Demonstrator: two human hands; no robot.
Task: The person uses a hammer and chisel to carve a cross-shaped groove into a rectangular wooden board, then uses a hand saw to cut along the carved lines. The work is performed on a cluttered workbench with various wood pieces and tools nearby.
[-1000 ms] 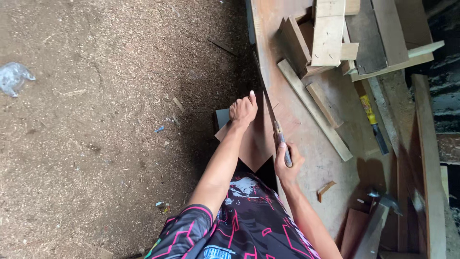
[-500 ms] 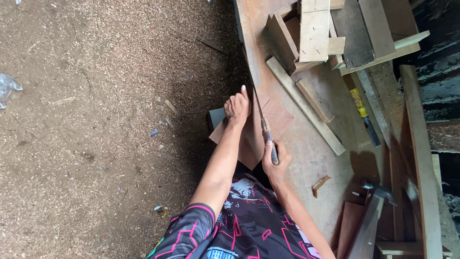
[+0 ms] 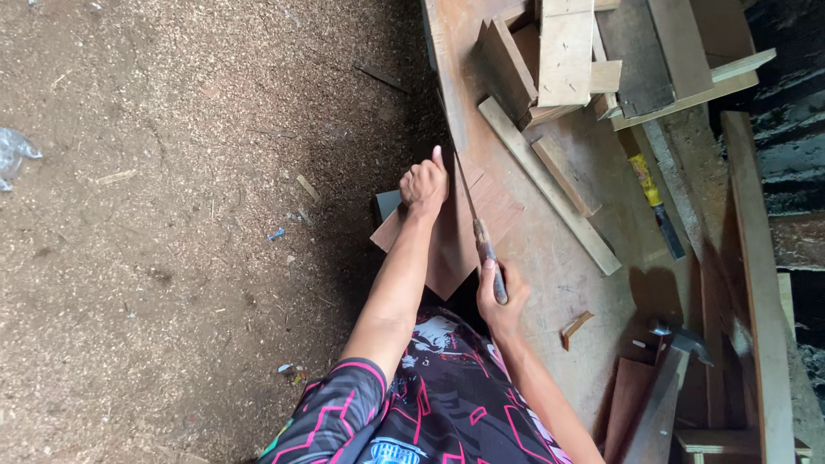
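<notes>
Your right hand (image 3: 497, 301) is wrapped around the handle of a narrow-bladed hand saw (image 3: 475, 222). Your left hand (image 3: 424, 183), fingers curled, presses the flat reddish-brown wooden panel (image 3: 455, 236) against the edge of the worn wooden workbench (image 3: 550, 266).
</notes>
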